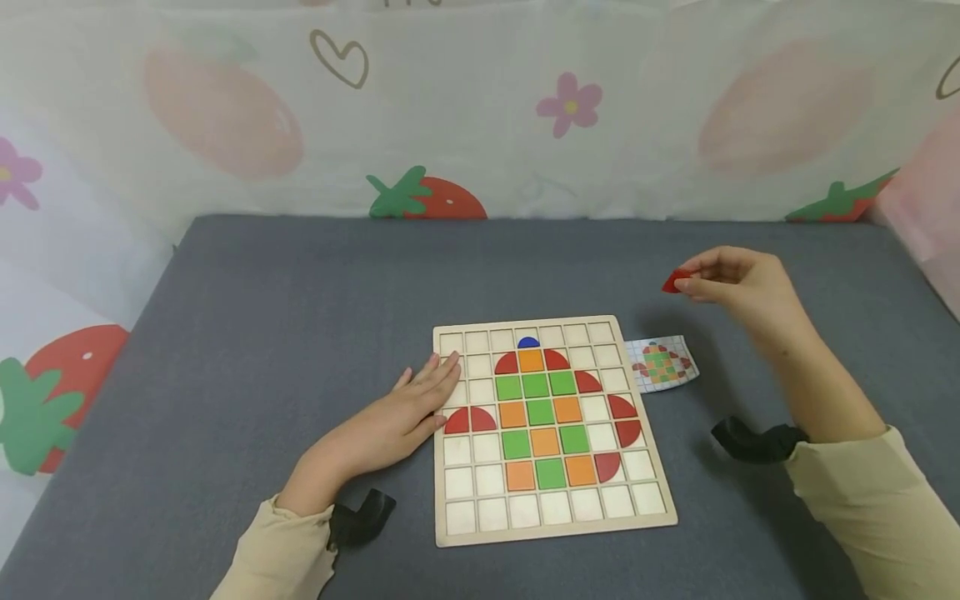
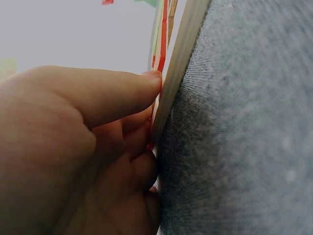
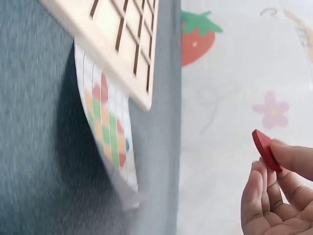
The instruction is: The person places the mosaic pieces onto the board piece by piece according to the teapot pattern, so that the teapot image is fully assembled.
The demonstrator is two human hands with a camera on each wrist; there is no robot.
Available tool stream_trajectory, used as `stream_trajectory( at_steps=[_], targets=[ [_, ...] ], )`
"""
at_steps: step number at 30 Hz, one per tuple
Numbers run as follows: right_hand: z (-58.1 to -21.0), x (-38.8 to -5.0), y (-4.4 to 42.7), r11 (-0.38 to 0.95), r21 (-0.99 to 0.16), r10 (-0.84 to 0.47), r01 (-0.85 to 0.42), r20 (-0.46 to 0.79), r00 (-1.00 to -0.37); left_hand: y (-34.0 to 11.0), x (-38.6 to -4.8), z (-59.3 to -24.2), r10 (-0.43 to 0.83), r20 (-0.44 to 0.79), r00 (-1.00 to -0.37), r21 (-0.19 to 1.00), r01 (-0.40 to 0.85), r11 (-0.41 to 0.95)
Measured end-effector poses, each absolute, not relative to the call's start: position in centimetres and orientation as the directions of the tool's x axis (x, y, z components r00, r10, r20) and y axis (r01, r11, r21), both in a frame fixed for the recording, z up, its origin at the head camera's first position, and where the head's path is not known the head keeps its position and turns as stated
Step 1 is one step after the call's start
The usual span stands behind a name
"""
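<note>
A wooden grid board (image 1: 555, 535) lies on the grey table, partly filled with green and orange square tiles and red quarter-round tiles. At its top row sits a blue half-round tile (image 1: 528, 342). My left hand (image 1: 390, 421) rests on the board's left edge, fingers extended, beside two red tiles (image 1: 470, 420). In the left wrist view its thumb (image 2: 132, 90) touches the board's edge. My right hand (image 1: 738, 287) is raised beyond the board's upper right corner, pinching a red quarter-round tile (image 3: 265, 149) between thumb and fingers.
A printed pattern card (image 1: 662, 364) with a coloured grid lies at the board's right side, its end curling up in the right wrist view. Behind the grey table (image 1: 315, 292) hangs a white curtain (image 1: 450, 108) with strawberries and flowers. Black wrist mounts stick out below both hands.
</note>
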State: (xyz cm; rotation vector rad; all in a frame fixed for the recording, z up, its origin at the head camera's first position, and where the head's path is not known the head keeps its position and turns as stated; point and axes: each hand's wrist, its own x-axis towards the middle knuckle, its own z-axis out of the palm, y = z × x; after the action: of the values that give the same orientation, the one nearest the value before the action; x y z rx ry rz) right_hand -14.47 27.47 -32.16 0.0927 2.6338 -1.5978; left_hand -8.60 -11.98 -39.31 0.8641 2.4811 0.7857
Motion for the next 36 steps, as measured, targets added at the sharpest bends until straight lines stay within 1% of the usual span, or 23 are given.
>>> stream_trajectory(
  at_steps=[8, 13, 24, 31, 36],
  targets=[
    [-31.8, -14.0, 26.3, 0.474, -0.880, -0.021, 0.025, -0.040, -0.999, -11.9, -8.8, -39.1, 0.658, -0.171, -0.734, 0.612, 0.444, 0.655],
    [-31.5, -13.8, 25.6, 0.483, -0.876, -0.045, 0.014, -0.040, -0.998, -11.8, -8.8, -38.9, 0.655, -0.173, -0.736, 0.610, 0.442, 0.658],
    [-30.8, -12.9, 24.1, 0.535, -0.843, -0.066, 0.061, -0.114, -0.991, -11.6, -8.8, -38.4, 0.657, -0.180, -0.732, 0.611, 0.440, 0.658],
    [-30.6, -11.8, 23.1, 0.534, -0.844, -0.152, 0.051, -0.155, -0.976, -11.0, -9.0, -38.0, 0.681, -0.163, -0.713, 0.610, 0.470, 0.638],
    [-31.5, -11.1, 21.6, 0.495, -0.865, -0.212, 0.078, -0.207, -0.955, -10.8, -9.0, -37.8, 0.683, -0.176, -0.709, 0.614, 0.464, 0.639]
  ],
)
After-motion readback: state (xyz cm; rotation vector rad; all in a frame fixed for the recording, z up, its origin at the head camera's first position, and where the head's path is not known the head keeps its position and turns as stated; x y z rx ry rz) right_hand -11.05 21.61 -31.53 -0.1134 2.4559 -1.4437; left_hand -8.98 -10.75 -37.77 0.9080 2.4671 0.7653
